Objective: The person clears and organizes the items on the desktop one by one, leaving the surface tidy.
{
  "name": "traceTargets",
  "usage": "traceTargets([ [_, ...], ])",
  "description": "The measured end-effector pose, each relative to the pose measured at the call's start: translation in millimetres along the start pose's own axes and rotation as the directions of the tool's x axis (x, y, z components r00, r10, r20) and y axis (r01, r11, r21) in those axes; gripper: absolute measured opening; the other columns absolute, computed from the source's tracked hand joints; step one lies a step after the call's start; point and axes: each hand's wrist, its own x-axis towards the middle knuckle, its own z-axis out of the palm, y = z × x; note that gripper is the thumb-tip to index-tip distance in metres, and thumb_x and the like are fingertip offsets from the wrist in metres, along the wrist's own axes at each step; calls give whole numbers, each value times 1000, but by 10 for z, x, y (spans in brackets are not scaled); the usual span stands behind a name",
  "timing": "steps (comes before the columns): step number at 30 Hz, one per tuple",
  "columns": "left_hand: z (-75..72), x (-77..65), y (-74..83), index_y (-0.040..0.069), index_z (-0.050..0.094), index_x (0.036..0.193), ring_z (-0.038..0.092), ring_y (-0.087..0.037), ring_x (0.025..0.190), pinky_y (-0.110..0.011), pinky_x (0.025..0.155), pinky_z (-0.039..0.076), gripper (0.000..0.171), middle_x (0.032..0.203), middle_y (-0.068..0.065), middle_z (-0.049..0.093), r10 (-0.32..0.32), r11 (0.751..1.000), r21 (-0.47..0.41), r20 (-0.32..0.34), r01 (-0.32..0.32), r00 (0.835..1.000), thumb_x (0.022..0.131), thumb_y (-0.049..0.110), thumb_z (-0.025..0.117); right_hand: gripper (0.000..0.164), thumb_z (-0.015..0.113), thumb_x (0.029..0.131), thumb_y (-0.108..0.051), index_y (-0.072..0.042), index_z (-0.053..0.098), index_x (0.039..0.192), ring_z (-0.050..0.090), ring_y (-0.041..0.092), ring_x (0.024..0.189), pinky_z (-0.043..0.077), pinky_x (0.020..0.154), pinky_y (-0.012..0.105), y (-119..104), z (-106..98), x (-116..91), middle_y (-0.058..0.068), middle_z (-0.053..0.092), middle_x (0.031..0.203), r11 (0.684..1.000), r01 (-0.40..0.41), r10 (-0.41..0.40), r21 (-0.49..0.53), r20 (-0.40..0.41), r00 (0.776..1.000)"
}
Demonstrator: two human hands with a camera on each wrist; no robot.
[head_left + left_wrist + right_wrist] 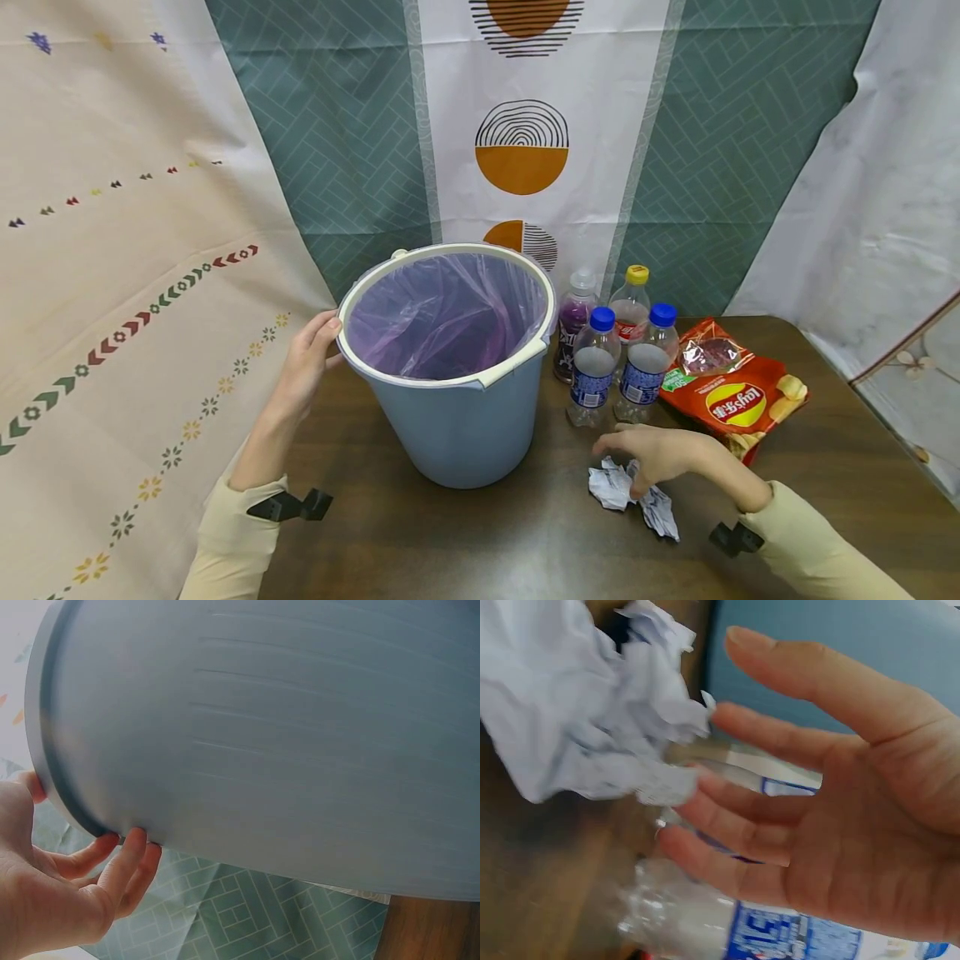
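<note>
A blue-grey trash bin [457, 433] with a cream rim stands on the table, lined with a thin purple plastic bag [450, 317]. At its left side my left hand [311, 350] grips the rim; in the left wrist view the fingers [131, 862] bend against the outer wall just under the edge. My right hand [660, 458] hovers over crumpled white paper [611, 485] lying right of the bin. Seen from the right wrist, thumb and fingers are spread apart, with fingertips right at the edge of the paper [585, 712]. Nothing lies in the palm.
Behind the paper stand two blue-capped bottles [592, 375], a yellow-capped bottle [636, 292] and a bottle of purple drink [576, 321]. A red chip bag [738, 404] lies to their right, a reddish clear wrapper [708, 354] on it. Patterned cloth [360, 125] hangs behind the table.
</note>
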Motion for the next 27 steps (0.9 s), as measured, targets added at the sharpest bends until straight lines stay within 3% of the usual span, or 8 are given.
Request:
traceTargets([
  [2,-2,-1,1,-2,52,125,56,-2,103,-16,83,55,37,107,10,59,0,1000,1,-2,0,1000,103,24,40,60,83,70,-8,-19,56,123,52,28,113,53,92,51,-1,39,18,8,52,128,999,-50,50,17,18,999],
  [6,-3,-2,7,-4,51,126,56,-2,102,-16,82,55,39,107,9,59,2,1000,5,-3,-2,1000,103,25,41,53,82,71,-5,-23,55,113,51,19,99,55,82,39,45,93,64,0,52,111,998,-69,69,0,22,997],
  [15,-1,2,-1,-7,49,129,56,-2,103,-17,83,55,42,108,10,59,5,1000,0,-1,-5,1000,103,25,40,39,78,76,-6,-18,57,106,51,10,78,47,65,23,203,50,138,-5,57,88,999,39,-39,-3,-27,999],
  [18,2,-1,3,-7,49,128,56,-2,102,-17,83,55,41,109,9,59,8,1000,-7,-4,-8,1000,103,24,40,44,79,75,-9,-16,57,113,53,11,85,50,71,26,214,48,147,-3,59,97,998,63,-63,-7,-37,997],
  [22,2,-4,6,-5,50,127,55,-2,104,-17,83,55,40,109,9,59,5,1000,-3,-3,-5,1000,103,25,41,55,80,73,-15,-17,55,121,53,17,102,52,86,39,173,101,153,0,55,115,998,66,-66,-26,-35,997],
  [27,0,-4,9,-4,52,126,55,-3,105,-16,82,55,39,109,9,58,2,1000,-6,0,-2,1000,103,25,41,59,83,72,-27,-23,53,122,51,19,104,52,87,41,87,174,180,-1,49,116,999,40,-39,-14,2,999],
])
